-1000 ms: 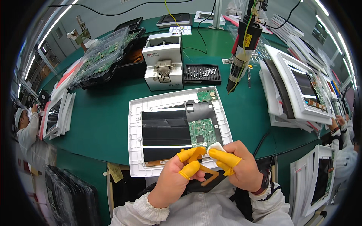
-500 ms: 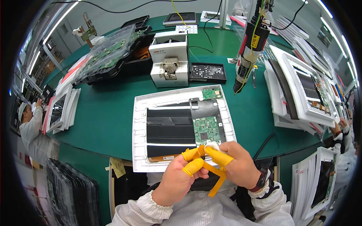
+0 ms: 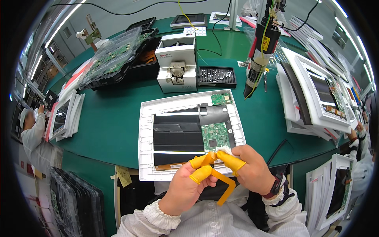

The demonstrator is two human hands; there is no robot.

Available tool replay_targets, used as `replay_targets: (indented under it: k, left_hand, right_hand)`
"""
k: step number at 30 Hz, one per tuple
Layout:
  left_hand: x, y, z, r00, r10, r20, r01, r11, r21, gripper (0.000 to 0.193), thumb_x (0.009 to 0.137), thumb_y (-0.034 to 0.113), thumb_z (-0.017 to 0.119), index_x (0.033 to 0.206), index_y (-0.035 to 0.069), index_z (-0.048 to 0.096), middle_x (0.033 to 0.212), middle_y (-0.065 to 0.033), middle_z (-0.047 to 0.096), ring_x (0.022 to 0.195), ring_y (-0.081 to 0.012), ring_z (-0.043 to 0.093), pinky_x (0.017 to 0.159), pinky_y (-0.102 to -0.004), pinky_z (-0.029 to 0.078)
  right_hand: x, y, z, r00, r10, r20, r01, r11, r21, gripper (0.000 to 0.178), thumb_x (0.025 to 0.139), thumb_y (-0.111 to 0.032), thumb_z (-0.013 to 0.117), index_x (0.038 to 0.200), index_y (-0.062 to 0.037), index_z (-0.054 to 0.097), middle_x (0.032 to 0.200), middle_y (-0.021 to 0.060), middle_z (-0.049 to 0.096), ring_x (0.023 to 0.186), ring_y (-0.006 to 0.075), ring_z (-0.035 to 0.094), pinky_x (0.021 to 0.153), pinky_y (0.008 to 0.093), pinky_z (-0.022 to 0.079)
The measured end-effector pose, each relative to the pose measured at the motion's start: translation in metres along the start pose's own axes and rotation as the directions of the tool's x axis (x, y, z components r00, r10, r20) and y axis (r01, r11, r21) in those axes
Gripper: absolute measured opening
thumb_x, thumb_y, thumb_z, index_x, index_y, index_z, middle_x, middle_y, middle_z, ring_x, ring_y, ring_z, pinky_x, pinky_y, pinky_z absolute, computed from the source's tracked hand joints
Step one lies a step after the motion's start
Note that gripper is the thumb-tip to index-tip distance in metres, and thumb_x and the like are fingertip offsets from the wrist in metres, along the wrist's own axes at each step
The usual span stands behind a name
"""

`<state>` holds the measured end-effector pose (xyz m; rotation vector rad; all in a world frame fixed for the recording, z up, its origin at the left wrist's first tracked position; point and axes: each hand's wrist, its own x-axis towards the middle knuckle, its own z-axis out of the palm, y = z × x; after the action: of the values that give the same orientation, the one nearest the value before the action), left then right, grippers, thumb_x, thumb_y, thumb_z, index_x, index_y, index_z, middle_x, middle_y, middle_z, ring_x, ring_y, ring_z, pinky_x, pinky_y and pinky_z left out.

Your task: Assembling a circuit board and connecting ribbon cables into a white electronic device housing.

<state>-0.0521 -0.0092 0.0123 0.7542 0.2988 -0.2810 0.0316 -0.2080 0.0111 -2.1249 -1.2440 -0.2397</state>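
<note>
Yellow finger cots cover the thumb and finger of my left hand, which pinches an orange flat flex cable. The cable's bent tail hangs down between my wrists. My right hand, also in yellow finger cots, holds a small white wipe against the cable's upper end. Part of that end is hidden by the fingers. Just beyond both hands lies a white display housing with its inside facing up. In it sit a green circuit board, a smaller green board and black panels.
A white dispenser-like machine stands behind the housing, beside a black tray of small parts. An electric screwdriver hangs at right. Stacked frames and clear trays of boards flank the green table. A co-worker is at far left.
My right hand has shifted slightly right and down, and more of the white wipe shows. The left hand stays nearly in place, still pinching the cable, whose tail has swung slightly.
</note>
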Motion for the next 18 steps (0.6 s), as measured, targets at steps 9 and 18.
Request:
replay_targets:
  k: [9, 18]
  left_hand:
    - [0.002, 0.000, 0.000, 0.999, 0.038, 0.004, -0.038, 0.999, -0.003, 0.030, 0.102, 0.009, 0.054, 0.129, -0.003, 0.055, 0.099, -0.0090, 0.065, 0.081, -0.0151, 0.062, 0.078, -0.0318, 0.052]
    - [0.002, 0.004, -0.001, 0.984, 0.110, -0.143, -0.106, 0.994, 0.036, 0.029, 0.102, 0.009, 0.053, 0.130, -0.001, 0.054, 0.096, -0.0068, 0.064, 0.079, -0.0136, 0.062, 0.076, -0.0313, 0.052]
  right_hand:
    - [0.001, 0.000, 0.008, 0.997, -0.081, -0.011, 0.082, 0.993, 0.088, 0.039, 0.070, 0.002, 0.072, 0.109, 0.0011, 0.068, 0.106, 0.0140, 0.060, 0.091, 0.0307, 0.061, 0.074, 0.0385, 0.052]
    - [0.002, 0.007, -0.008, 0.978, 0.195, -0.070, -0.187, 0.977, 0.106, 0.042, 0.069, 0.007, 0.070, 0.111, 0.0012, 0.068, 0.106, 0.0124, 0.059, 0.091, 0.0293, 0.061, 0.078, 0.0370, 0.052]
